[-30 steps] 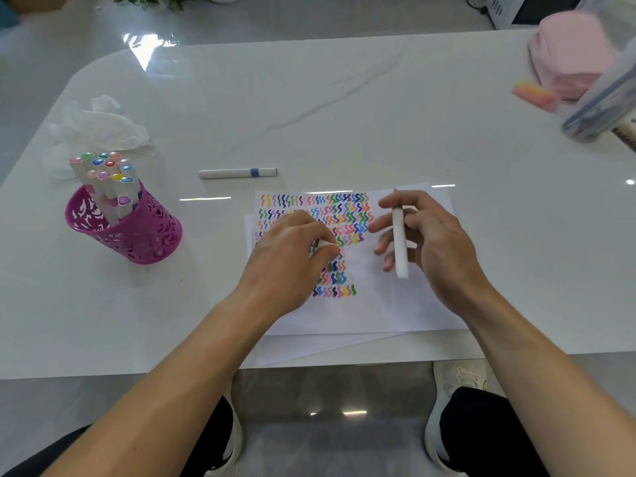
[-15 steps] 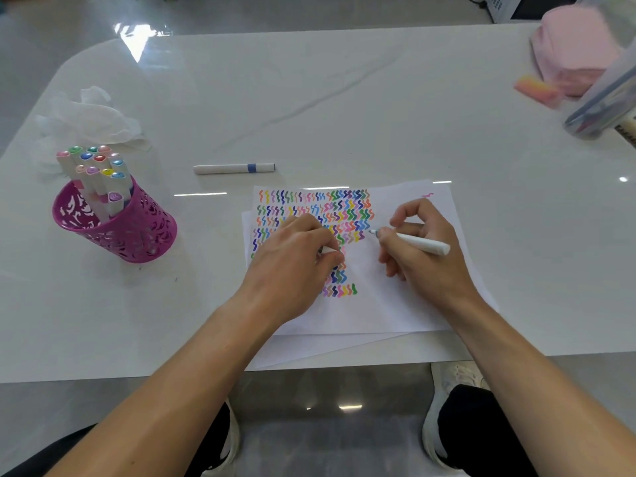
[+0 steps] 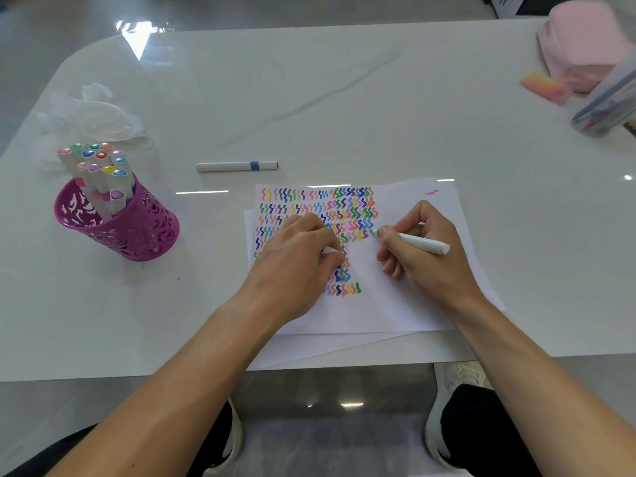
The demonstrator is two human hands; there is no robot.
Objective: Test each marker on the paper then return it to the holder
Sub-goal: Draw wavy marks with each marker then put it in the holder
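A white sheet of paper [image 3: 409, 304] covered in rows of coloured squiggles lies on the table in front of me. My right hand [image 3: 426, 249] grips a white marker [image 3: 416, 242] in a writing hold, its tip touching the paper at the right end of a squiggle row. My left hand [image 3: 296, 259] rests on the paper with its fingers curled round a small white piece, likely the marker's cap [image 3: 328, 250]. A magenta cut-out holder [image 3: 137, 232] with several capped markers stands at the left.
A loose white marker with a blue band [image 3: 236, 166] lies beyond the paper. A crumpled clear plastic glove [image 3: 93, 115] sits behind the holder. At the far right are a pink cloth [image 3: 581, 46], a pink-orange eraser [image 3: 543, 87] and a clear pencil case [image 3: 609, 105].
My right hand turned the marker from upright into a writing hold and lowered its tip onto the paper beside the squiggles. The left hand stayed on the paper.
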